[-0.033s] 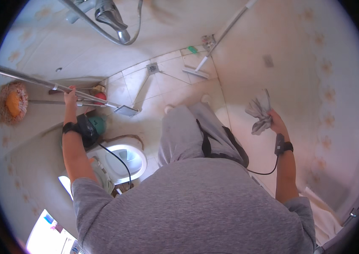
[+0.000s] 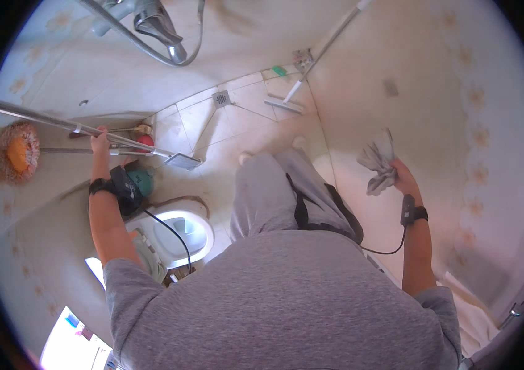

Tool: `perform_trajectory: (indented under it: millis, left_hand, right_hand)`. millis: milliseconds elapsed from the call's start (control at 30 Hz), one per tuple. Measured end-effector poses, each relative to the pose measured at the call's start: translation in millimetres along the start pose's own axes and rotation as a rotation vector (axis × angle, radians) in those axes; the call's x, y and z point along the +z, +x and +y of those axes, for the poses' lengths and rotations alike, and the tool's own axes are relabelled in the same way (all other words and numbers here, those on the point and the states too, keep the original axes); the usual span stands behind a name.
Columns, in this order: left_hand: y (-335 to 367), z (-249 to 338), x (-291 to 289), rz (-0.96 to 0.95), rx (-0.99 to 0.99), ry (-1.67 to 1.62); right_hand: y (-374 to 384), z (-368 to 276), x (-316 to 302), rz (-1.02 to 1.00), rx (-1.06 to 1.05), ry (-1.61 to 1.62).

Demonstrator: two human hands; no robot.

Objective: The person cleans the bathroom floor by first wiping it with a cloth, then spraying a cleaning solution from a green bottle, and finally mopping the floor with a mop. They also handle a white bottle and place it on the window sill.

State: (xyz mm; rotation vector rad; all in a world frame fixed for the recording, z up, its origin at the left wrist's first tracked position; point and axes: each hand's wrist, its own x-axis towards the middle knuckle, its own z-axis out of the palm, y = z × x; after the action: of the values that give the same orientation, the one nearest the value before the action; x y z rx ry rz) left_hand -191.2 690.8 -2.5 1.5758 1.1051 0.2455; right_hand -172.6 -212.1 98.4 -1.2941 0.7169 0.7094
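My left hand (image 2: 99,143) is closed round the metal pole of a flat mop (image 2: 183,161). Its pole slants along the left wall, and its rectangular grey head is low, over the tiles near the toilet. On the right, a crumpled grey cloth (image 2: 378,161) hangs from my right hand (image 2: 405,177), whose fingers are closed on one side of it. The cloth is held in front of the right wall; whether it touches the wall I cannot tell. Behind my left hand, a second pole runs beside the mop pole.
A toilet (image 2: 195,237) with its bowl uncovered stands at my left, beside a teal bucket-like thing (image 2: 142,181). A fluffy mop head (image 2: 19,153) is at the left wall. A squeegee (image 2: 284,105) leans in the far corner, near a floor drain (image 2: 221,98). A shower tap (image 2: 158,24) juts out above.
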Motion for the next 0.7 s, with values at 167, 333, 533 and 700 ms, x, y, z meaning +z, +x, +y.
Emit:
perform_trajectory:
  millis: [167, 333, 533, 700]
  left_hand:
    - [26.9, -5.6, 6.4, 0.270, 0.015, 0.091]
    - [14.9, -43.1, 26.1, 0.478, -0.221, -0.074]
    - [-61.4, -135.9, 149.3, -0.522, -0.577, -0.258]
    - [-157.2, -68.5, 348.0, -0.648, -0.618, -0.208]
  right_hand:
    - [-2.6, -6.0, -4.8, 0.015, 0.002, -0.042]
    - [21.2, -16.9, -15.1, 0.023, 0.008, -0.080]
    - [67.8, -30.4, -19.9, -0.018, 0.066, -0.100]
    - [99.9, -45.8, -19.8, -0.046, 0.069, -0.092]
